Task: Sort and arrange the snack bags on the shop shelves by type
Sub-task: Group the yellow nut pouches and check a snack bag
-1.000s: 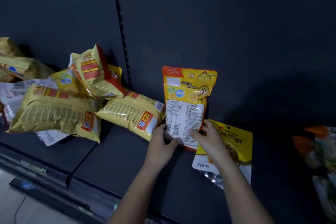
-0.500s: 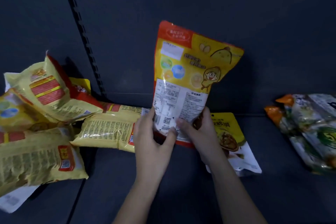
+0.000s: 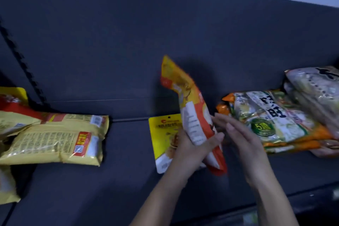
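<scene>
Mid-frame, the left hand (image 3: 190, 146) holds the orange bag (image 3: 184, 91) up on its edge over the shelf (image 3: 91, 189). The right hand (image 3: 242, 138) is flat beside it, holding nothing. The floppy bag could tip onto the yellow packet (image 3: 163, 130) if let go.

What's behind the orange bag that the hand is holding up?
A flat yellow pouch lies on the shelf behind the orange bag. Its top and left side show; the bag and the left hand cover its right side.
</scene>
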Available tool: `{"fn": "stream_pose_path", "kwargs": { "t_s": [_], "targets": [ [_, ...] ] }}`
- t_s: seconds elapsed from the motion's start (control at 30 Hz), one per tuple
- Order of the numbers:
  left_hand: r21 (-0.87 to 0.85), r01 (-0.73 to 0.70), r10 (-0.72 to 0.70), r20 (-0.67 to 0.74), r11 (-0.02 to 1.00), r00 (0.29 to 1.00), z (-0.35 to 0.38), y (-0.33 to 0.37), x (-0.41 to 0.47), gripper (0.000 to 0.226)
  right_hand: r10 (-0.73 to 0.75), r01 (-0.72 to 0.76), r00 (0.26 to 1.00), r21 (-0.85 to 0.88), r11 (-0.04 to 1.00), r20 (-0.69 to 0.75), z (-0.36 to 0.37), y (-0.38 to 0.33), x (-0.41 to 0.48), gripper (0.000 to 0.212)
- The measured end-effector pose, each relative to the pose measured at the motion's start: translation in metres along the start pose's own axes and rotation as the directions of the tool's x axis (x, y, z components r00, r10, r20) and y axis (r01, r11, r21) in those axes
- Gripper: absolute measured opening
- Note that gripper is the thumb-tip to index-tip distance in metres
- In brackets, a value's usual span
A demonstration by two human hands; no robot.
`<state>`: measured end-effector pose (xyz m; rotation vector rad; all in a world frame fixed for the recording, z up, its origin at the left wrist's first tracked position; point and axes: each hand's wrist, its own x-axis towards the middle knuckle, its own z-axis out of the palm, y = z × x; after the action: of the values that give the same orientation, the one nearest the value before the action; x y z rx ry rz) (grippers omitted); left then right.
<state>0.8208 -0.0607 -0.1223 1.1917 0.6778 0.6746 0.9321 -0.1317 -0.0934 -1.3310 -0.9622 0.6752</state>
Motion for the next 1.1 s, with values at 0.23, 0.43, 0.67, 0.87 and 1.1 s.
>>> {"fn": "stream_pose_path", "kwargs": {
  "t_s": [0.23, 0.43, 0.67, 0.87, 1.1],
  "targets": [
    [0.013, 0.086, -0.086, -0.002, 0.996, 0.996, 0.067, -0.048, 0.030, 0.017, -0.023, -0.002, 0.999, -0.471, 0.882, -0.047, -0.073, 0.048, -0.008, 0.029],
    [0.537, -0.009, 0.133, -0.193, 0.844, 0.972, 0.036, -0.066, 0.047, 0.060, -0.136, 0.244, 0.970, -0.787, 0.567, 0.203, -0.065, 0.091, -0.005, 0.038],
    [0.976, -0.046, 0.182, 0.006, 0.214, 0.983, 0.029, -0.073, 0.039, 0.092, -0.149, 0.234, 0.969, -0.918, 0.321, 0.195, -0.051, 0.102, 0.008, 0.056],
    [0.991, 0.125, 0.087, -0.129, 0.046, 0.988, 0.006, -0.073, 0.032, 0.127, -0.124, 0.202, 0.977, -0.942, 0.267, 0.174, -0.044, 0.103, 0.007, 0.048],
    [0.973, 0.223, 0.228, -0.204, -0.063, 0.952, -0.047, -0.066, 0.002, 0.057, -0.041, 0.164, 0.972, -0.546, 0.821, 0.230, 0.025, 0.083, -0.011, 0.033]
  ]
}}
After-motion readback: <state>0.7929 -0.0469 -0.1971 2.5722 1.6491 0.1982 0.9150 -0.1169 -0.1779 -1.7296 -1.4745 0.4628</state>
